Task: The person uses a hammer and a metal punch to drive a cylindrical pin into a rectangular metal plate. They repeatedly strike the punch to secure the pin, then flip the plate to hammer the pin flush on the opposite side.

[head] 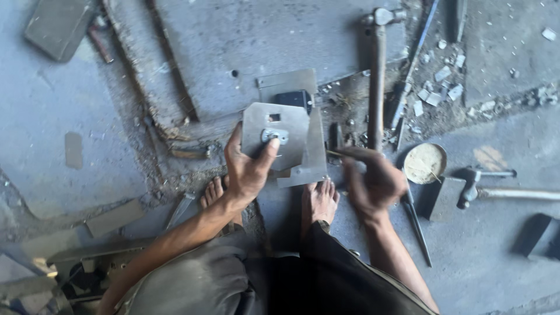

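Hammer point(377, 76): lies head-up near the floor's top edge.
Bowl point(424, 163): round, holding pale powder, right of centre.
Second hammer point(496, 189): near the right edge.
Flat tin point(58, 26): top left corner.
Debris point(440, 87): pale chips, upper right.

My right hand point(373, 181) is motion-blurred; the thin object pinched in its fingertips is unidentifiable. My left palm hides the metal plate point(275, 135) corner.

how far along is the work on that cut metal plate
Done: the flat grey metal plate already has a square cutout and a small shiny fitting sitting on its face. In hand: the left hand holds the plate, thumb on the fitting; the right hand grips a thin stick-like tool. Left: I cannot tell whether the fitting is fixed; the wooden-handled hammer lies untouched.
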